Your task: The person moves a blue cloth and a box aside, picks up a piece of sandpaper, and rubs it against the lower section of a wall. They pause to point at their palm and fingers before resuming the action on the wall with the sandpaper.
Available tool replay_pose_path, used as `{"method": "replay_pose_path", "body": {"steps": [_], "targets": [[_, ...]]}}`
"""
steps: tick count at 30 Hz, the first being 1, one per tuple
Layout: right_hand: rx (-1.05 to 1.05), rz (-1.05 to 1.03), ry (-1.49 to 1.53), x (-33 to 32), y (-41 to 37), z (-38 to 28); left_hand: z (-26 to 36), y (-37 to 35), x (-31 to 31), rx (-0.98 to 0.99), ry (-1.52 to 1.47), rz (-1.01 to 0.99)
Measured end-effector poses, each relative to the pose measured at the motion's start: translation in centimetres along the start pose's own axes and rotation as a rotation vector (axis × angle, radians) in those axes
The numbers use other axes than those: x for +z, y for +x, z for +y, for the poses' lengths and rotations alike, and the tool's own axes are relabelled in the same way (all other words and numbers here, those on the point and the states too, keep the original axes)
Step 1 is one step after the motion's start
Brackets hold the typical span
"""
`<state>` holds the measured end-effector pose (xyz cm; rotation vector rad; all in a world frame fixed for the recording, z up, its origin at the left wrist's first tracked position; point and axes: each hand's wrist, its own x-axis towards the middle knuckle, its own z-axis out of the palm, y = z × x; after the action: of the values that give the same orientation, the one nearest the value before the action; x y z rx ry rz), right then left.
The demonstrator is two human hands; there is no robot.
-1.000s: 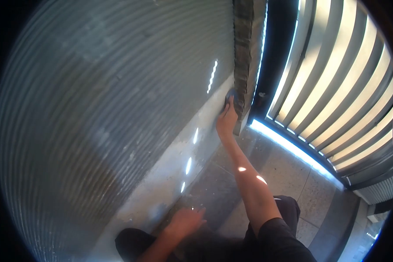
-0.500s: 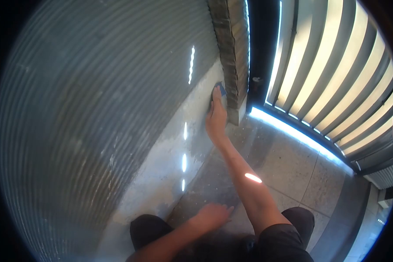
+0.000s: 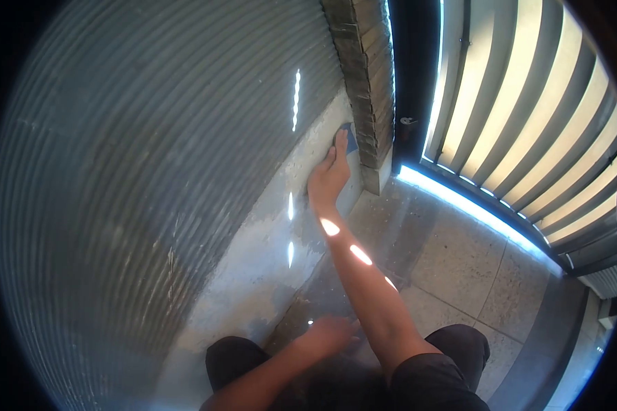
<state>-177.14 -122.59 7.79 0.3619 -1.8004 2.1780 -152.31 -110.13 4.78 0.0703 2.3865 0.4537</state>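
My right hand (image 3: 332,168) reaches forward and presses a small blue piece (image 3: 352,139), like a sheet or pad, against the smooth pale strip (image 3: 253,240) low on the ribbed wall, close to the corner. The blue piece is partly hidden under its fingers. Down between my knees, my left hand (image 3: 334,335) hangs over the floor, holding nothing that I can see, its fingers slightly apart and a little blurred.
A ribbed grey wall (image 3: 151,157) curves up on the left. Beyond the corner stands a brick-like column (image 3: 365,89). On the right is a slatted gate (image 3: 521,116) above the tiled floor (image 3: 459,257). My knees are at the bottom.
My right hand and forearm have shifted slightly left, and more of the blue piece shows. Light spots now fall along the forearm. My left hand has moved a little.
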Motion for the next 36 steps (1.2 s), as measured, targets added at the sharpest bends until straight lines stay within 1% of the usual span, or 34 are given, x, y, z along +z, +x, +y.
{"method": "replay_pose_path", "body": {"steps": [2,3,5,6,8,9,10,11,12,13,14,15,16,17,19,21,22,24,28,30,31,33,35,36], "targets": [[0.165,-0.026,0.057,0.3,1.9,-2.6,0.1,-0.1,-0.3,-0.014,0.004,-0.019],[0.165,-0.027,0.053,0.1,2.9,-4.7,0.3,0.0,-0.3,-0.027,0.004,-0.030],[-0.096,-0.121,0.236,-0.2,4.6,-8.4,0.5,0.0,-0.3,-0.001,0.014,-0.021],[-0.098,-0.124,0.236,0.0,4.5,-8.6,0.6,0.0,-0.3,0.018,0.020,-0.012],[-0.201,-0.131,0.250,0.1,4.1,-8.8,0.3,0.2,0.4,0.038,0.035,-0.028],[-0.145,-0.077,0.233,0.2,3.4,-7.6,0.3,0.5,0.5,0.059,0.052,-0.044],[-0.147,-0.073,0.235,0.4,2.6,-5.5,0.3,0.6,0.5,0.058,0.057,-0.044],[0.031,-0.002,0.222,0.8,1.9,-3.1,0.4,0.6,0.4,0.029,0.047,-0.064],[0.212,0.068,0.210,1.0,1.5,-2.0,0.3,0.6,0.4,-0.003,0.037,-0.086],[0.234,0.055,0.190,0.6,1.6,-2.5,0.1,0.4,0.6,-0.007,0.044,-0.094],[0.239,0.064,0.192,0.6,1.9,-3.0,-0.1,0.3,0.9,-0.008,0.012,-0.036],[0.155,0.038,0.147,0.7,2.6,-3.5,-0.2,0.3,1.1,-0.008,-0.023,0.028],[0.069,0.007,0.099,0.8,3.5,-4.4,0.0,0.2,0.8,-0.008,-0.027,0.029],[0.042,-0.013,0.130,0.9,4.2,-5.4,0.3,0.1,0.2,-0.016,-0.025,0.013],[0.007,-0.038,0.129,0.3,4.3,-5.0,0.4,0.4,-0.2,-0.021,-0.020,0.003],[-0.066,-0.063,0.077,-0.2,3.5,-3.5,0.5,0.7,0.0,-0.022,0.028,-0.070],[-0.068,-0.056,0.079,-0.1,3.1,-2.3,0.4,0.8,-0.1,-0.022,0.036,-0.070],[0.045,0.018,0.030,0.4,2.0,-0.7,0.3,0.6,0.2,-0.011,0.017,-0.026],[0.101,0.062,0.081,1.0,3.5,-4.5,-0.2,1.0,0.7,-0.024,0.033,-0.065],[-0.076,0.000,0.158,0.6,4.5,-7.3,0.0,0.8,0.0,-0.050,0.030,-0.077],[-0.100,-0.007,0.170,0.5,4.7,-7.2,0.2,0.7,-0.4,-0.050,0.031,-0.074],[-0.070,0.021,0.146,0.4,4.3,-5.3,0.7,0.8,-1.0,-0.056,0.040,-0.138],[-0.037,0.057,0.126,0.4,3.4,-2.4,0.8,1.1,-0.7,-0.068,0.038,-0.147],[0.058,0.038,0.095,0.3,2.6,-0.8,0.7,1.1,-0.4,-0.083,0.035,-0.159]]}}
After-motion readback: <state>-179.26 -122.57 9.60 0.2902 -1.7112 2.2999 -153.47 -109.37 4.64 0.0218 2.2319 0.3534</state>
